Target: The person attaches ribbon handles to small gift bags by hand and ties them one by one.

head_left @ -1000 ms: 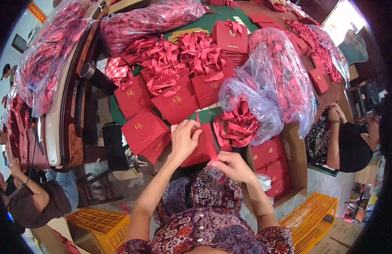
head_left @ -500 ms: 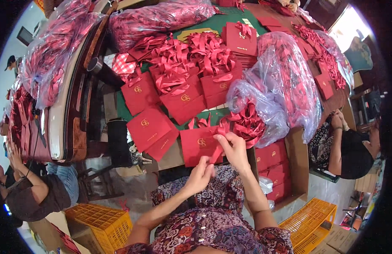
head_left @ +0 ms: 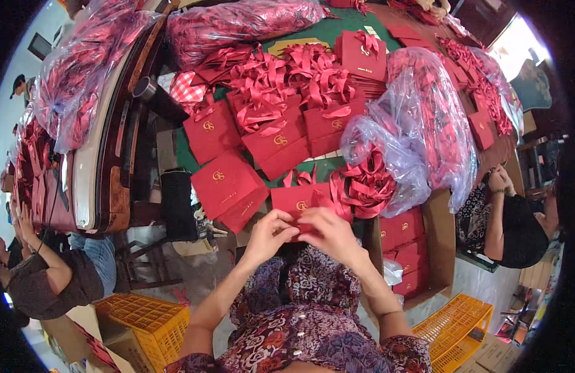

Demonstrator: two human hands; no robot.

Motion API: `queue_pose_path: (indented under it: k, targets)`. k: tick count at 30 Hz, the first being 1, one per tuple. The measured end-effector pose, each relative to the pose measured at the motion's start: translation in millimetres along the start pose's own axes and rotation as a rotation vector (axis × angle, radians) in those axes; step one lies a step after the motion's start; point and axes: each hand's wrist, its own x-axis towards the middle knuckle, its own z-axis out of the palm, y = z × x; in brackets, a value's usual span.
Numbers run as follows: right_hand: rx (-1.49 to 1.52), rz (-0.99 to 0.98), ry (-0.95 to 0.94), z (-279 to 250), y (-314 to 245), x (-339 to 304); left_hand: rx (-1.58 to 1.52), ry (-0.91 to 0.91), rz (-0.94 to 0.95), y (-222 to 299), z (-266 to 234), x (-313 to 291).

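My left hand (head_left: 270,234) and my right hand (head_left: 329,233) meet at the near edge of the green table (head_left: 328,166), both pinching the lower edge of a flat red paper gift bag (head_left: 296,198) with a gold emblem. A red ribbon (head_left: 303,179) sticks up from the bag's top. Just right of it, a heap of loose red ribbons (head_left: 367,184) spills out of a clear plastic bag (head_left: 399,163). Stacks of similar red bags with ribbon handles (head_left: 277,140) lie beyond, and one stack (head_left: 228,188) sits to the left.
A cardboard box (head_left: 441,248) at my right holds more red bags. Yellow plastic crates (head_left: 141,321) stand on the floor on both sides. One seated person (head_left: 514,227) works at the right, another (head_left: 57,276) at the left. Large clear sacks of red goods (head_left: 237,22) line the table's far side.
My left hand has come up from my lap to the bag's lower edge. My right hand has dropped from the ribbon pile to join it there.
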Motion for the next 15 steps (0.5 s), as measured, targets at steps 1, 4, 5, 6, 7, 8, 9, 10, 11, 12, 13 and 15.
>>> queue_pose_path:
  k: [1, 4, 5, 6, 7, 8, 9, 10, 11, 12, 13, 15]
  targets:
    - [0.032, 0.020, -0.037, 6.5, 2.4, -0.8, 0.000, 0.000, 0.000, 2.2, -0.4, 1.5]
    - [0.092, 0.076, -0.112, 16.0, 8.3, -1.2, -0.007, 0.012, 0.038, 10.4, -2.9, 3.4]
    - [0.105, 0.090, -0.071, 18.7, 10.4, -1.7, 0.018, -0.001, 0.074, 10.6, -6.1, 5.8]
    - [0.118, 0.105, -0.030, 21.0, 12.0, -2.1, 0.089, 0.019, 0.037, 18.8, -8.4, 7.6]
    - [0.102, 0.118, 0.000, 22.1, 14.1, -0.8, 0.161, 0.037, 0.001, 27.0, -10.0, 9.4]
    - [0.079, 0.141, 0.016, 22.0, 16.6, 0.8, 0.321, 0.120, 0.160, 21.7, -11.5, 14.4]
    - [0.056, 0.164, 0.032, 21.8, 18.3, 2.1, 0.490, 0.222, 0.294, 23.7, -11.9, 18.2]
    - [0.033, 0.198, 0.046, 24.0, 20.8, 2.5, 0.658, 0.322, 0.430, 26.0, -11.7, 22.8]
    - [0.033, 0.199, 0.046, 26.7, 22.9, 2.9, 0.692, 0.327, 0.424, 24.4, -11.6, 28.0]
    - [0.028, 0.219, 0.088, 29.5, 24.8, 3.8, 0.692, 0.327, 0.423, 24.6, -9.8, 31.5]
    - [0.024, 0.238, 0.131, 32.1, 25.8, 4.5, 0.796, 0.310, 0.379, 25.0, -7.5, 34.5]
    - [0.049, 0.269, 0.152, 36.7, 28.2, 4.5, 0.901, 0.247, 0.304, 23.6, -4.6, 40.9]
